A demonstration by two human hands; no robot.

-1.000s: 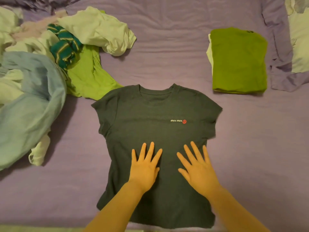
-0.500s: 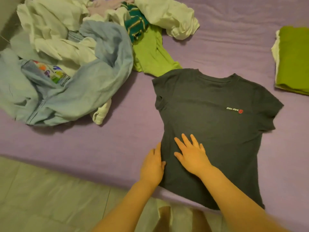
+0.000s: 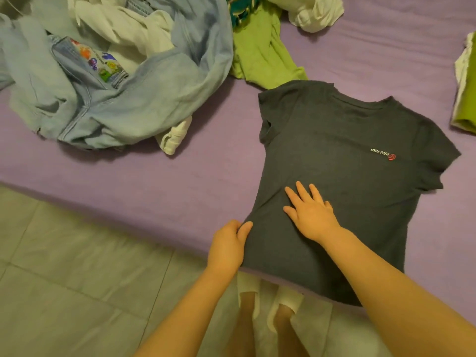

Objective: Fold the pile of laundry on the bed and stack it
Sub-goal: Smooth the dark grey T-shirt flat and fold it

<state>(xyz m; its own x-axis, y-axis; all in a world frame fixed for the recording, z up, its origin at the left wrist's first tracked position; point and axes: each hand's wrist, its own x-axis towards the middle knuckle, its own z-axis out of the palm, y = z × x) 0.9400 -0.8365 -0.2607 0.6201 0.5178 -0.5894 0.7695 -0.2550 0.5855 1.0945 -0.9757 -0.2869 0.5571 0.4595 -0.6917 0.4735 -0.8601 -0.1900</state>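
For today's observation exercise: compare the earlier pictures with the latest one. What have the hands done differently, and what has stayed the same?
The left hand slid off the T-shirt to its left side edge and now pinches the fabric there. The right hand moved left too and still presses flat on the shirt. The camera view swung left, bringing the floor into sight. The shirt stays spread on the bed; the laundry pile is unchanged.

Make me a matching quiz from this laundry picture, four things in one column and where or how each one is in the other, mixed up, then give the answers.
1. dark T-shirt
2. left hand
3. right hand
4. blue denim garment

A. pinches the shirt's side edge
B. crumpled in the pile
C. spread flat on the bed
D. pressed flat on the shirt

Pairs: 1-C, 2-A, 3-D, 4-B
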